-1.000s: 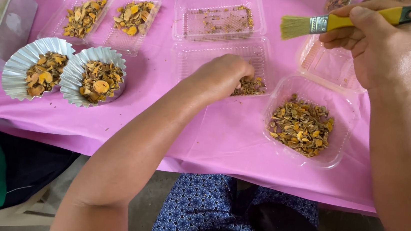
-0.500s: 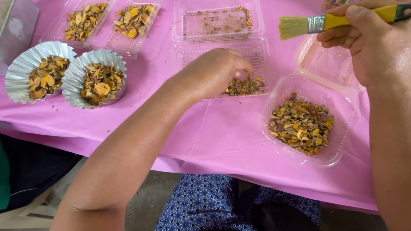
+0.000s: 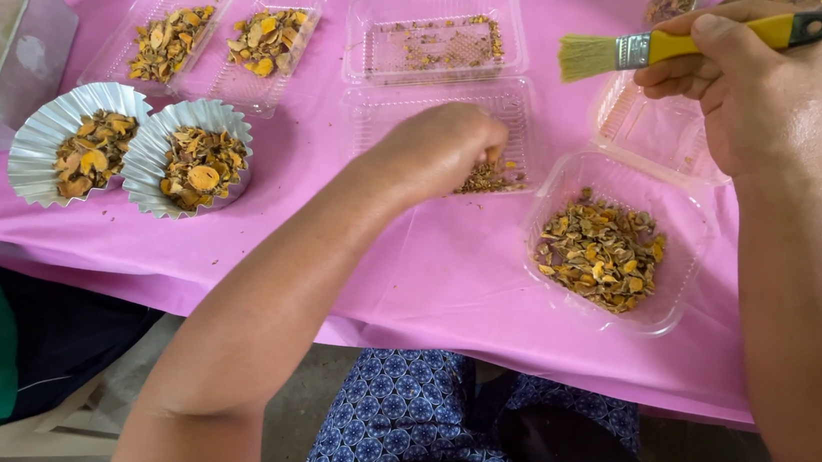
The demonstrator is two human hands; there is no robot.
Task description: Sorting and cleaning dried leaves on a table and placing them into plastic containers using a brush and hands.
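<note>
Brush (image 3: 649, 51) in right hand (image 3: 756, 93) (foil cups (image 3: 38, 140) far left).

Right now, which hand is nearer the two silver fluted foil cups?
Left. The left hand dips its fingers into a clear tray, a short way right of the foil cups. The right hand holds a yellow-handled brush at the far right.

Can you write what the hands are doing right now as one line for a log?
left hand: pinching dried pieces in clear tray | right hand: holding yellow brush raised | table: pink cover
</note>
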